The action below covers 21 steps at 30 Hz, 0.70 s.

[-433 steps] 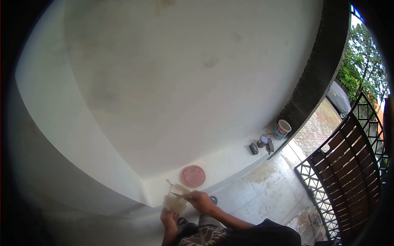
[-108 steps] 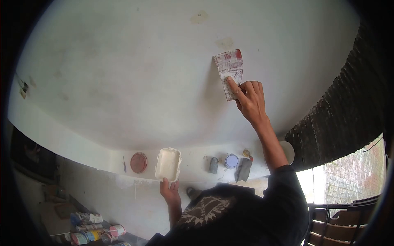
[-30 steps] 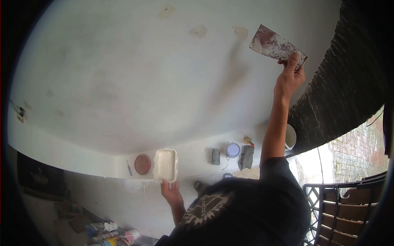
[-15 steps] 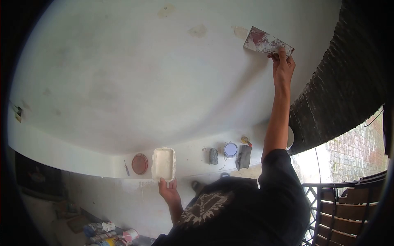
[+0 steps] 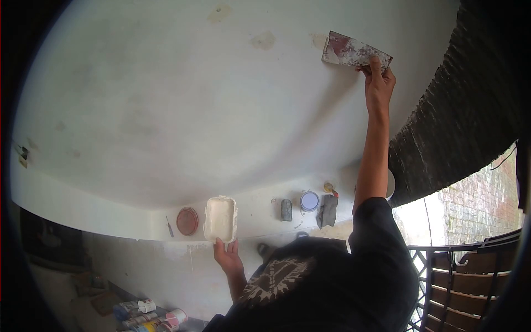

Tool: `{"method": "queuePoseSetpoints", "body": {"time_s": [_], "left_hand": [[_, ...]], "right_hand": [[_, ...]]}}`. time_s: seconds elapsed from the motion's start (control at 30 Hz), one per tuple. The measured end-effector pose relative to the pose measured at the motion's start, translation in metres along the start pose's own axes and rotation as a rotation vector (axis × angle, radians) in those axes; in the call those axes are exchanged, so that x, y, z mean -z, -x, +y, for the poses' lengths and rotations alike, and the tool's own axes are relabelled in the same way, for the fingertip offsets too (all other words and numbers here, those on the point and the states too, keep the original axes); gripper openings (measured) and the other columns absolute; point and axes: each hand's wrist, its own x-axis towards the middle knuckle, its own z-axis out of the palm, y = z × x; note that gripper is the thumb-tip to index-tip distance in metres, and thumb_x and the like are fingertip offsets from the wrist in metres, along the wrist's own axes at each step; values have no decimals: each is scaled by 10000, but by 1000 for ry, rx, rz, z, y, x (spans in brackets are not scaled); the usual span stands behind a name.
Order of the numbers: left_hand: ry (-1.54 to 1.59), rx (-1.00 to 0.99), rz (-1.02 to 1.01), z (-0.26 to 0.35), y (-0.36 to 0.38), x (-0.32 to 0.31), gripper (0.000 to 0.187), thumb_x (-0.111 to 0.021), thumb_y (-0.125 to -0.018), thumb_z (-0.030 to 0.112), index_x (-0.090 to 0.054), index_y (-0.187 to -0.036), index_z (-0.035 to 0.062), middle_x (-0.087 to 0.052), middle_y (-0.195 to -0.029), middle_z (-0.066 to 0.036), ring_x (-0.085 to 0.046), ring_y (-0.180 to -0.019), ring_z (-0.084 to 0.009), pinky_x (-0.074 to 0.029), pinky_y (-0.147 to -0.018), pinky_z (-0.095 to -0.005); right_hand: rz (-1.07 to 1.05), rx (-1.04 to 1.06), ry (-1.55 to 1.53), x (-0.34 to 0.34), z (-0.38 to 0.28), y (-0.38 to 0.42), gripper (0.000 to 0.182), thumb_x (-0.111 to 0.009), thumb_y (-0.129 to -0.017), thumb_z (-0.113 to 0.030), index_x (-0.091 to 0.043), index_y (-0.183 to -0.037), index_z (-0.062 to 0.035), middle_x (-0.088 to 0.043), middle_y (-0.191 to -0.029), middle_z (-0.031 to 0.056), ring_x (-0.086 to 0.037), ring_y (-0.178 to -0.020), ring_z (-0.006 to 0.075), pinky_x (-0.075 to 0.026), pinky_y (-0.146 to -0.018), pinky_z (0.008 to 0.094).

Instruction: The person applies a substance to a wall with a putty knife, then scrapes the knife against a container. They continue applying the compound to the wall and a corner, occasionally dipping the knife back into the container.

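Note:
High on the right of the pale wall (image 5: pixel 166 99), my right hand (image 5: pixel 378 83) grips a putty scraper (image 5: pixel 348 51). It is a wide, flat rectangular plate, reddish brown and smeared with white, held by its lower right end with the thumb on its face. Its left end overlaps a beige filler patch (image 5: pixel 317 40) on the wall. Lower down, my left hand (image 5: pixel 228 257) has its fingers on the near end of a white rectangular putty tray (image 5: pixel 220 220). Whitish putty coats the inside of the tray.
On the ledge below the wall are a reddish round lid (image 5: pixel 187 221), a thin tool (image 5: pixel 169 226), a dark block (image 5: pixel 286 210), a round can (image 5: pixel 309 201) and a grey cloth (image 5: pixel 327 211). Dark rough masonry (image 5: pixel 442 133) borders the right. Several containers (image 5: pixel 146 318) lie at lower left.
My right hand and the putty scraper have shifted slightly left and up along the wall, reaching over the filler patch. My left hand and the putty tray stay nearly in place.

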Motion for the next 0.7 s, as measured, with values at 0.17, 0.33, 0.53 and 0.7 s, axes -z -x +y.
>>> {"method": "queuePoseSetpoints", "body": {"time_s": [0.17,0.33,0.53,0.7], "left_hand": [[2,11,12,-1,-2,1,640,-563,-931,418,-349,-1410,53,-430,-1380,-137,-443,-1251,-306,-362,-1054,-421],[28,-2,24,1,0,-3,578,-526,-956,340,-336,-1389,9,-410,-1361,-161,-433,-1242,-349,-377,-1047,-452],[25,0,24,1,-3,-2,578,-531,-953,341,-341,-1388,12,-418,-1356,-159,-440,-1234,-345,-379,-1045,-449],[12,-3,13,2,-3,-6,632,-554,-942,402,-348,-1404,23,-450,-1365,-164,-460,-1245,-325,-372,-1055,-418]], "right_hand": [[8,20,90,-4,-3,0,283,-624,-940,-277,-624,-929,5,-665,-899,85,-638,-814,170,-541,-758,348],[29,91,197,-8,-7,7,291,-625,-941,-282,-632,-887,4,-650,-838,63,-623,-758,144,-545,-730,331],[122,219,458,-29,-26,27,305,-627,-947,-277,-646,-801,-10,-581,-671,-21,-510,-628,49,-425,-571,239],[172,347,522,-46,-28,36,310,-611,-958,-247,-644,-758,-13,-508,-587,-60,-391,-566,8,-287,-491,214]]}}
